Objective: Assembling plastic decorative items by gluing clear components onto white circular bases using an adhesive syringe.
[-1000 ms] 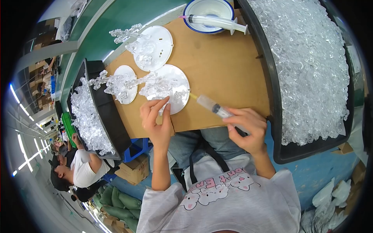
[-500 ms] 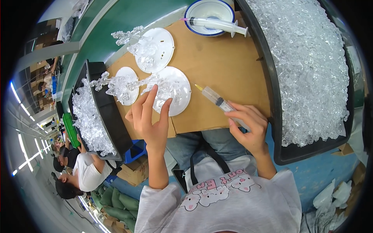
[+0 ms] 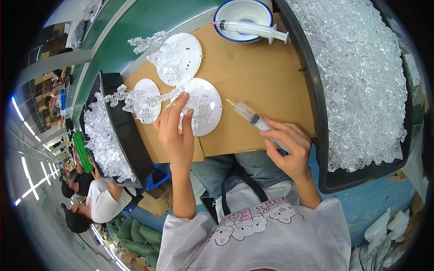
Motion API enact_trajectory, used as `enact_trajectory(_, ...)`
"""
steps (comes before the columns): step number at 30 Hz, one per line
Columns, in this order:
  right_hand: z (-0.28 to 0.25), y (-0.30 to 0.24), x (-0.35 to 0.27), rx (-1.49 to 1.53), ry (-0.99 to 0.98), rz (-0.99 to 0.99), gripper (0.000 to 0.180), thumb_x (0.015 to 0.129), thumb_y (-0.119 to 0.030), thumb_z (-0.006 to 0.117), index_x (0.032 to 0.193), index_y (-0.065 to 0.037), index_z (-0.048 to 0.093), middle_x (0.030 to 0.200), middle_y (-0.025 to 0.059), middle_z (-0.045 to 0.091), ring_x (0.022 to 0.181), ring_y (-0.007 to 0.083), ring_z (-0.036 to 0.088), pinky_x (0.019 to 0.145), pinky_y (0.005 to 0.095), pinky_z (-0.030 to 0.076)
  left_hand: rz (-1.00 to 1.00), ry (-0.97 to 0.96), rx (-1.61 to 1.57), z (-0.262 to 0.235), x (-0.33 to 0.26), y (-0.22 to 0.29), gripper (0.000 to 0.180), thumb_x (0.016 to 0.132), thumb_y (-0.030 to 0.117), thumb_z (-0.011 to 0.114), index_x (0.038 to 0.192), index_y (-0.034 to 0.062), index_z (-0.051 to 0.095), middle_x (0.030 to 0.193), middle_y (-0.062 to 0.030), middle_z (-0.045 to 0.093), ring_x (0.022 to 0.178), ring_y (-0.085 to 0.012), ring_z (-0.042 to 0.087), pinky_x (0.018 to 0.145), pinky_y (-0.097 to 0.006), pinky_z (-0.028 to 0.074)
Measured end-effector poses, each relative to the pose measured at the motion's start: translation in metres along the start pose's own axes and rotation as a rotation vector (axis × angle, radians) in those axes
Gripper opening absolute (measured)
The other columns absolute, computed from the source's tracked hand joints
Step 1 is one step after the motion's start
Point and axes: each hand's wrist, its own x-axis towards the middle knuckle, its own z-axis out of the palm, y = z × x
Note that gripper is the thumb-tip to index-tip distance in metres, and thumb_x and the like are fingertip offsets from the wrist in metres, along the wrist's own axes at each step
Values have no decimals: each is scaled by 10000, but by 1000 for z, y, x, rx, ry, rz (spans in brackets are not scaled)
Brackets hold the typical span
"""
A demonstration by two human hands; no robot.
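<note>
My right hand (image 3: pixel 291 147) is wrapped round a syringe (image 3: pixel 247 113) with a yellow tip, which points up and left above the cardboard. At the near white round disc (image 3: pixel 213 101), my left hand (image 3: pixel 175 133) has its thumb and fingers bent round a clear plastic branched piece (image 3: pixel 186 108); the fingers partly hide their contact with it. Clear faceted pieces also lie on the farther white disc (image 3: pixel 192 49) and on the smaller white disc (image 3: pixel 145 86) at left.
A blue-rimmed bowl (image 3: pixel 229 8) stands at the back with a second syringe (image 3: pixel 251 29) across it. A large black tray (image 3: pixel 323 156) of clear pieces borders the right side. Another black bin (image 3: pixel 135 149) of clear pieces is at left. Cardboard (image 3: pixel 262 67) covers the work surface.
My left hand's thumb and fingers have drawn closer together around the clear piece on the near disc. The right hand and its syringe have stayed almost still.
</note>
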Motion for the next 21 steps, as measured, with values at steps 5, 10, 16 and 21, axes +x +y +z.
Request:
enact_trajectory(5,0,-1,1,-2,-8,3,193,676,25,684,861,-29,692,1011,149,685,872,287,662,753,338,516,-13,-25,5,1,3,0,310,838,45,639,1144,94,636,1078,-61,671,1004,-211,603,891,-319,349)
enact_trajectory(10,0,-1,0,-12,-8,4,186,683,18,687,863,-29,692,1012,149,685,878,287,662,758,337,514,-4,-26,4,-5,-1,5,373,789,78,711,1155,79,637,1018,-66,679,940,-226,603,885,-344,381)
enact_trajectory(16,1,-3,1,-7,-11,4,183,685,17,688,863,-29,694,1009,150,685,878,289,662,764,337,512,152,363,66,-31,6,-6,650,652,274,833,1231,99,596,1219,-66,587,1181,-261,468,966,-399,355)
enact_trajectory(21,1,-1,-1,-22,-8,0,187,682,20,689,863,-28,695,1007,154,685,881,291,662,769,340,512,205,48,141,-36,34,-14,754,577,347,842,1253,137,585,1253,-36,553,1303,-288,360,1018,-429,263)
